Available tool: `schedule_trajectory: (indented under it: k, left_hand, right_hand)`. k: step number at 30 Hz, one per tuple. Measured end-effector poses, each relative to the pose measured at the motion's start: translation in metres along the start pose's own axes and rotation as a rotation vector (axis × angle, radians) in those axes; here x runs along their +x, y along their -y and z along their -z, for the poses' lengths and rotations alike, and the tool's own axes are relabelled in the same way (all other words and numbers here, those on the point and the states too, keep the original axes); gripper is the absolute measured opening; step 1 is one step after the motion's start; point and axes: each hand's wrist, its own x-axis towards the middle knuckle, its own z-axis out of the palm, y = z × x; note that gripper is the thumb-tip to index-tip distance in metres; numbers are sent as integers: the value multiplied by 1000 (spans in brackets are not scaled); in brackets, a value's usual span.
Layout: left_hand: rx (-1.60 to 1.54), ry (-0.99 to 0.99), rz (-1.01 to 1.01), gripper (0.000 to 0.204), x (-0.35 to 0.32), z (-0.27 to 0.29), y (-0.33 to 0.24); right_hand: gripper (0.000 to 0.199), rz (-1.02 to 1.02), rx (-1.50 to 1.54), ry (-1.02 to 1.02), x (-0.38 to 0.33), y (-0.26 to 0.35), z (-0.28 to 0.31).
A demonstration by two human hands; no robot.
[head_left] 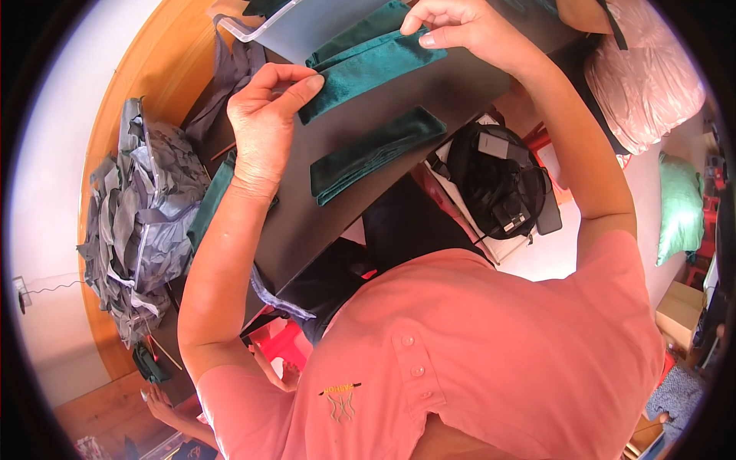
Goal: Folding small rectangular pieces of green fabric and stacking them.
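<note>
Pinching a teal velvet strip (368,73) at opposite ends over the table (295,165), my left hand (268,115) and right hand (458,31) seemingly keep it flat, while a folded dark-green strip (376,157) lies nearer, apparently within easy reach.

To your left rises a white wall (57,153) beside orange-brown wood panelling (165,69). Before you: a dark tabletop (287,222) — pale, brightly lit floor (540,259) lies to your right.
</note>
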Motion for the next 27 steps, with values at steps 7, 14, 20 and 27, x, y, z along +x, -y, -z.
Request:
schedule_trajectory:
  k: [7, 14, 20, 27]
  left_hand:
    - [-31, 40, -79, 11, -29, 13, -9]
    - [-31, 92, 48, 11, -67, 21, -7]
    - [41, 117, 202, 11, -71, 23, -1]
    - [119, 161, 256, 9, -59, 21, 15]
  right_hand:
    - [11, 267, 2, 49, -16, 12, -9]
    - [6, -49, -1, 78, -39, 37, -27]
    - [7, -343, -5, 79, -31, 41, -45]
    - [8, -482, -55, 94, -17, 32, -50]
